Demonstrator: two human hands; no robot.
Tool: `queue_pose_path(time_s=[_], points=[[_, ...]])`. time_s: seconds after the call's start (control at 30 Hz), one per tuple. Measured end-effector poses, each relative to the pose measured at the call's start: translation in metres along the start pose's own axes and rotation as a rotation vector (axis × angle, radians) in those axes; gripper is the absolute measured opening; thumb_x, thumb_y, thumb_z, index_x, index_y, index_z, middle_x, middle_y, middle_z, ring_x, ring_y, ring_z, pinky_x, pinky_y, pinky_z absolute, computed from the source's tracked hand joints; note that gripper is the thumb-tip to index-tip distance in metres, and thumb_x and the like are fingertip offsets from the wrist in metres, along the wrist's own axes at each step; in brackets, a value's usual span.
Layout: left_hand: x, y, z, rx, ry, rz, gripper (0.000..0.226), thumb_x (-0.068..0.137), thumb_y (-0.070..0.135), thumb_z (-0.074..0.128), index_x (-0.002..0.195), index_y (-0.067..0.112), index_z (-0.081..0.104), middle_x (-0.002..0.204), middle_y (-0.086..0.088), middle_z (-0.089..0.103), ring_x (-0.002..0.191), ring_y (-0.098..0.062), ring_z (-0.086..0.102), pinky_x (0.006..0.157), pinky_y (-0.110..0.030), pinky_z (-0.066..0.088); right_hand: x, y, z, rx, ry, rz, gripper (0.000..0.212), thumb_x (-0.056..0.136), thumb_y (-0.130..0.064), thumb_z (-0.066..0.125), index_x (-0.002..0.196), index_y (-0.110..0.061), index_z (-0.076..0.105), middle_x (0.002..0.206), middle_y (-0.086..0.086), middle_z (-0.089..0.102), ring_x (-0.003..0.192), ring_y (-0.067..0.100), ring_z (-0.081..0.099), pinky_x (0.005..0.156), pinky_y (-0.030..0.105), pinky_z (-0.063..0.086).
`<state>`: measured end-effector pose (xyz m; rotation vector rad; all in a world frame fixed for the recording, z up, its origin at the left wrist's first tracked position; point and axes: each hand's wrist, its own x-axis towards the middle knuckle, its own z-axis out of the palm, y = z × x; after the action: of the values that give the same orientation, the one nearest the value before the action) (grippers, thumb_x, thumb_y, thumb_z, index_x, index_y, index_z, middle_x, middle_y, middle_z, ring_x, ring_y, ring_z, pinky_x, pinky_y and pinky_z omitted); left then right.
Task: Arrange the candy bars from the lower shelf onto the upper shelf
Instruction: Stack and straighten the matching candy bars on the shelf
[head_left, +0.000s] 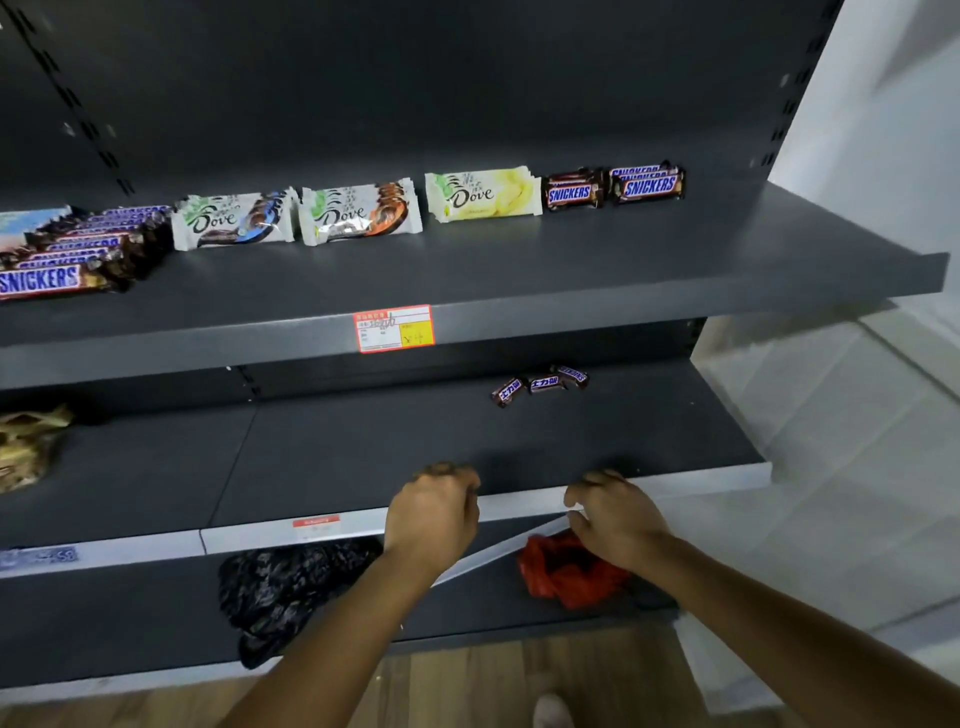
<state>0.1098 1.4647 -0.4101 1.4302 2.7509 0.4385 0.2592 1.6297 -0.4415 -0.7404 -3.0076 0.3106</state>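
Both hands sit at the near lip of the lower shelf (363, 447), knuckles up and fingers curled under. The left hand (434, 512) is bunched over the edge, and I cannot tell whether anything is inside it. The right hand (615, 514) is just to its right, fingertips on the lip and thumb beside the upper end of a loose pale strip (498, 553) that hangs slanting down to the left. Whether it grips the strip cannot be told.

The upper shelf (675, 249) runs across the whole view, with its row of goods set far back. At the far left is a stack of long Snickers bars (78, 254). To the right come three piles of Dove bars: blue (234, 221), orange (361, 214) and yellow (483, 195). Next are two short Snickers stacks (574, 189) (648, 183) side by side.

On the lower shelf, three small candy bars (540, 385) lie loose far back and right of centre, well apart from the hands. A crumpled gold package (26, 447) sits at its left end.

On the bottom shelf (467, 613) lie a black bag (291, 587), left of the left forearm, and a red bag (561, 571) under the right hand.

A red and yellow price tag (393, 329) is stuck on the upper shelf's front edge.
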Motion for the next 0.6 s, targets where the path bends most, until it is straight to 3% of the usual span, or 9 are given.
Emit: queue_pose_path(time_s=[0.13,0.33,0.6], points=[[0.026,-0.002,0.034,-0.017,-0.036,0.000,0.028,0.092,0.029,0.046,0.118,0.027,0.057,0.119,0.002,0.058,0.106,-0.021,0.056,0.082,-0.029,0.047,0.020,0.028,0.025,0.048,-0.008,0.068,0.024,0.091,-0.031,0.052,0.109,-0.020,0.063,0.116,-0.003,0.060,0.112,0.015,0.049,0.095,0.027,0.042],[0.080,-0.001,0.098,-0.031,-0.061,-0.001,0.038,0.091,0.032,0.051,0.128,0.022,0.052,0.125,-0.003,0.055,0.117,-0.025,0.047,0.095,-0.035,0.044,0.069,0.073,0.062,0.116,0.054,0.125,0.028,0.088,-0.025,0.056,0.114,-0.016,0.062,0.119,0.003,0.059,0.117,0.023,0.048,0.094,0.032,0.043],[0.157,-0.013,0.172,0.020,-0.050,-0.033,0.052,0.090,0.037,0.051,0.136,0.015,0.038,0.135,-0.008,0.044,0.121,-0.028,0.041,0.099,-0.037,0.040,0.154,0.112,0.105,0.099,0.086,0.135,0.051,0.092,-0.026,0.052,0.140,-0.015,0.037,0.141,0.006,0.041,0.129,0.026,0.036,0.105,0.037,0.034]])
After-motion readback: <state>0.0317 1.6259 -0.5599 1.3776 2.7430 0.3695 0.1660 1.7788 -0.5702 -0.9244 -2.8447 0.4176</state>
